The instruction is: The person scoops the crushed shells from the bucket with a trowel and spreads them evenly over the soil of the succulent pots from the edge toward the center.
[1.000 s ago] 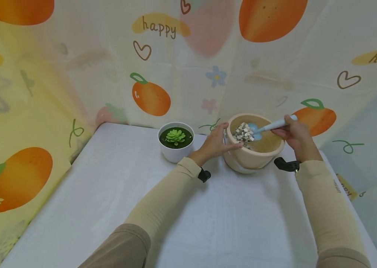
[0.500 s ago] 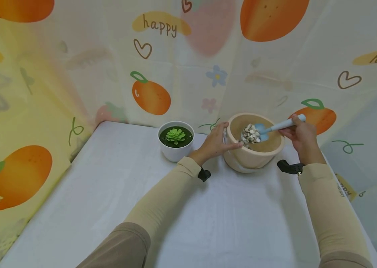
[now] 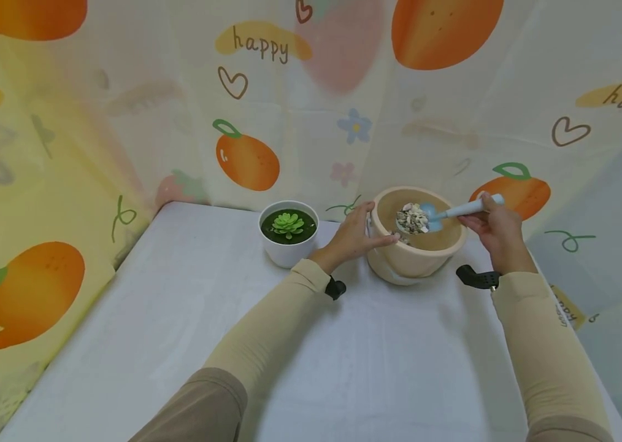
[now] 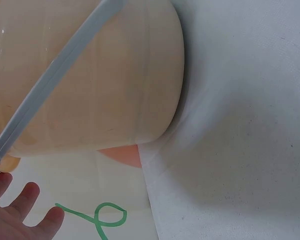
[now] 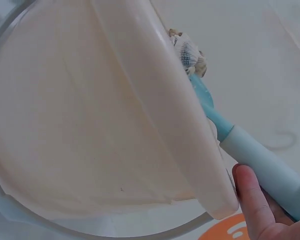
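In the head view, a cream bucket [image 3: 407, 265] with a grey handle [image 4: 55, 67] stands at the back right of the table. My left hand [image 3: 348, 241] rests against its left rim, thumb along the front and fingers spread towards the back. In the left wrist view those fingers look fairly straight. My right hand [image 3: 497, 232] grips the pale blue handle of a small shovel [image 3: 465, 207] over the bucket's right side. The shovel's blade is heaped with small seashells [image 3: 413, 219], held within the bucket's mouth. A shell [image 5: 187, 52] shows above the rim in the right wrist view.
Left of the bucket stands a white pot [image 3: 289, 250] with a green succulent [image 3: 287, 225]. A white cloth [image 3: 178, 307] covers the table. Printed fabric with oranges [image 3: 247, 162] hangs right behind it.
Over the last second my right hand has drawn the loaded shovel slightly to the right inside the bucket's mouth. It has barely moved in the last half second. My left hand stays in place.
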Tool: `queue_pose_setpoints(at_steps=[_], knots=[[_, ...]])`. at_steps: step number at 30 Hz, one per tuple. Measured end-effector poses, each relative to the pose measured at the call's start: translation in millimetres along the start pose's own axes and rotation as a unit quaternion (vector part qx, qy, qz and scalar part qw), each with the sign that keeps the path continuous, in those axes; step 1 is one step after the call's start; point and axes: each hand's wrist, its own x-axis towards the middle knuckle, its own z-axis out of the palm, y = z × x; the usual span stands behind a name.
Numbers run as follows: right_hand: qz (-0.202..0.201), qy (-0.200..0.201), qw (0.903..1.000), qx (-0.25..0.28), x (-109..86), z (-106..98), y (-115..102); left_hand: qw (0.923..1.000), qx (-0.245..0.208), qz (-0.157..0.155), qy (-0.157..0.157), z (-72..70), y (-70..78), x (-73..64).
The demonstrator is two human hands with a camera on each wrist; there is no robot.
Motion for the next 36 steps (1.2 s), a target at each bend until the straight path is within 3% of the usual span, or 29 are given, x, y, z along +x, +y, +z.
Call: queue_pose_setpoints(at_steps=[9, 16, 23, 29, 36], knots=[[-0.031, 0.007, 0.9987, 0.038, 2.3, 1, 4, 0.9994, -0.033, 0.000, 0.007, 1.3, -2.0, -0.3], [-0.072, -0.001, 0.9955, 0.061, 2.8, 1, 6, 0.9992, -0.037, -0.005, 0.013, 0.2, -1.2, -2.0], [-0.101, 0.011, 0.9908, 0.089, 2.8, 0, 10, 0.9992, -0.038, 0.009, 0.012, 1.4, -4.3, -3.5], [-0.100, 0.021, 0.9905, 0.092, 0.7, 1, 11, 0.9989, -0.045, 0.004, 0.014, 0.8, -4.2, -5.4], [-0.096, 0.005, 0.9900, 0.103, -1.8, 2, 13, 0.9991, -0.038, 0.003, 0.020, 1.1, -4.2, -5.5]])
